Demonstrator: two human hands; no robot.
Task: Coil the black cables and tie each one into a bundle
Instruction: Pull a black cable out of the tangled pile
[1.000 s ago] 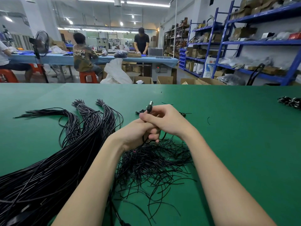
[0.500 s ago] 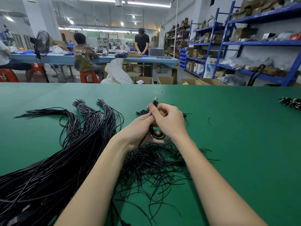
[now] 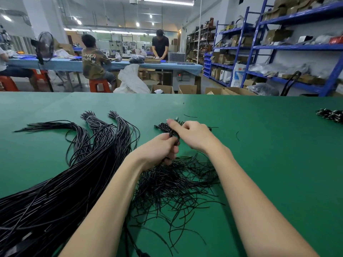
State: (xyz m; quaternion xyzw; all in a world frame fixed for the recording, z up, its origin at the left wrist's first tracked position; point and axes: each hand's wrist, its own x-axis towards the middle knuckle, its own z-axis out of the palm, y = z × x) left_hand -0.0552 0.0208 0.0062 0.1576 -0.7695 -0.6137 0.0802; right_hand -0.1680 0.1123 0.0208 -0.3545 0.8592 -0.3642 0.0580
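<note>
1. Change since the earlier frames: both hands sit slightly farther up the counter, and the right index finger now points forward along the coil instead of curling over it; the plug tip still pokes out beyond the right hand.
2. Left hand [image 3: 161, 148]: fingers curled round the lower part of the coiled cable [image 3: 173, 135], pinching the loops together, presumably so they cannot spring open while the tie goes on.
3. Right hand [image 3: 193, 135]: closed over the upper part of the same coil, index finger extended past it; whether it also pinches a tie cannot be told.
4. Coiled cable: small black bundle, mostly hidden between the two hands, held just above the counter [image 3: 269, 164] at centre; a metal plug tip [image 3: 176, 119] shows at its far end.
5. Loose ties [image 3: 176, 184]: thin black strands in a tangled heap directly under the hands, within easy reach for binding.
6. Uncoiled cables [image 3: 61, 182]: thick glossy black sheaf fanning from the near left corner, its far ends banded in groups; stock not yet coiled.
7. Finished bundles [image 3: 163, 127]: small dark pile just behind the hands; another cluster [image 3: 330, 115] lies at the far right edge, well apart.
8. Judgement: one cable is at the tying stage; most of the stock remains.
</note>
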